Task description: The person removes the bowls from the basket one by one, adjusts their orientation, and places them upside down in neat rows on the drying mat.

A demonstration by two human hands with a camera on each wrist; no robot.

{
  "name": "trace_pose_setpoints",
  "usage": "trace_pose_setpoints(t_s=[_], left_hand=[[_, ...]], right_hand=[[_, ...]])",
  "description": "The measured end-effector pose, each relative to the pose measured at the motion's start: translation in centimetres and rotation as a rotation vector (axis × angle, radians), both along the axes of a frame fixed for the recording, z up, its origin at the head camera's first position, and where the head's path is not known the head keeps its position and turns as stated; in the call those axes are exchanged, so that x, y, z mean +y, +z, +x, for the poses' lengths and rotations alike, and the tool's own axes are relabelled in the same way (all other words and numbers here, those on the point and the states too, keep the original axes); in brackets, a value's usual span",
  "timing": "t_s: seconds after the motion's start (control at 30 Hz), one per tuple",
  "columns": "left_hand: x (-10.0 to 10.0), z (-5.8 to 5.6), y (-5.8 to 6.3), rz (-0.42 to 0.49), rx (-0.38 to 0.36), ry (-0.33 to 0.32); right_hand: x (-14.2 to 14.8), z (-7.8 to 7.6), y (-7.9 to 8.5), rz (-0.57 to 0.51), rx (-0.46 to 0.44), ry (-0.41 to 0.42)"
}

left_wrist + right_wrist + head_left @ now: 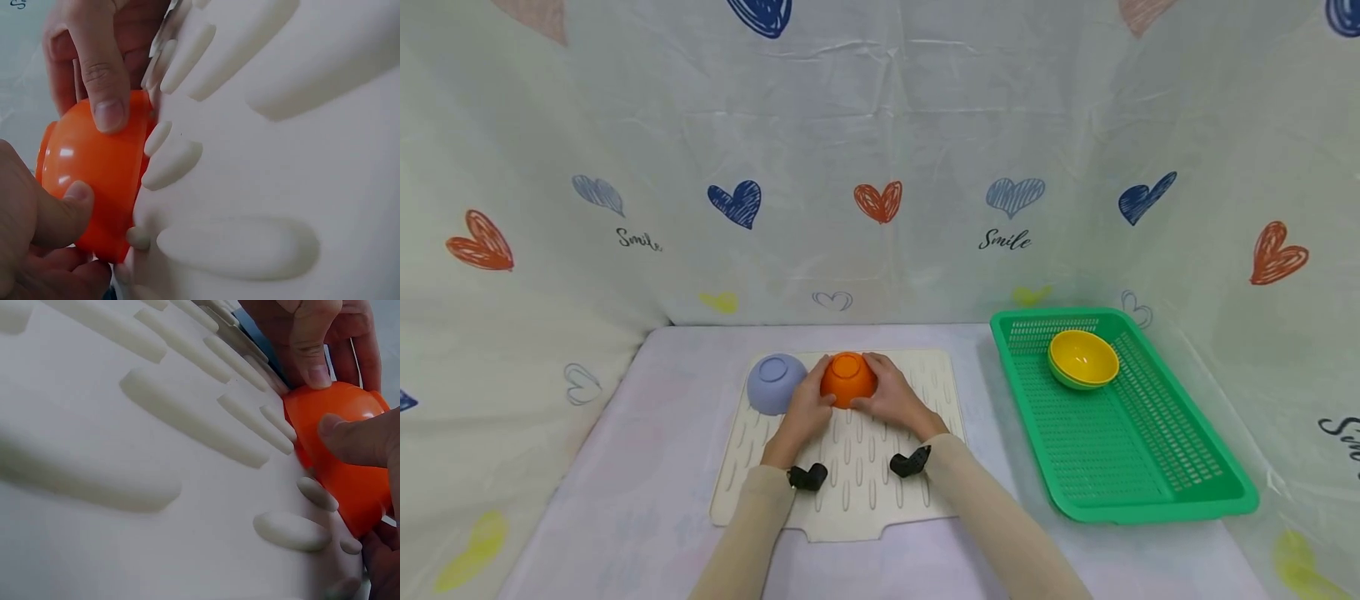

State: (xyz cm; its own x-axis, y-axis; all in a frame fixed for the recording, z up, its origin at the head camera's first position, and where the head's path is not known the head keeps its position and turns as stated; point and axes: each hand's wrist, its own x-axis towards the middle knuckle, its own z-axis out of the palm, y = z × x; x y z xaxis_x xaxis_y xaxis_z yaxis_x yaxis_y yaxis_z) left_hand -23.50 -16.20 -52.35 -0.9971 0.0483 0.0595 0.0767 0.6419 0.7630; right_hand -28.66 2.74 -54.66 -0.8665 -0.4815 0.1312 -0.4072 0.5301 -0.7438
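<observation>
Sleeves (992, 517) over white mat (844, 523); toward its far edge, base-up orange bowl (848, 381) gripped between left hand (808, 408) and right hand (897, 397).

The orange bowl (106, 165) under my fingers (106, 94) looks smooth, glossy plastic; the board (859, 479) matt with raised ridges; the basket (1105, 450) perforated plastic.

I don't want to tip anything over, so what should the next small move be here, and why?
Probably ease the left hand and right hand off the orange bowl. Both grip its sides, but it is upside down with its rim seemingly on the white ridged mat, so it likely needs no support.
</observation>
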Motion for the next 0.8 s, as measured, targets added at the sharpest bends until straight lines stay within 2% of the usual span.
trace_pose_setpoints(t_s=[0.13,0.47,0.63,0.8], left_hand=[[0.2,-0.1,0.2,-0.024,-0.035,0.01],[0.5,-0.1,1.3,-0.018,-0.085,0.066],[0.5,-0.1,1.2,-0.009,-0.096,0.077],[0.5,-0.2,1.1,-0.024,-0.076,0.062]], right_hand=[[0.1,0.2,0.0,0.007,-0.008,-0.013],[0.0,0.0,0.5,0.035,-0.037,-0.005],[0.0,-0.1,0.4,0.063,-0.036,-0.001],[0.0,0.0,0.9,0.076,-0.039,0.013]])
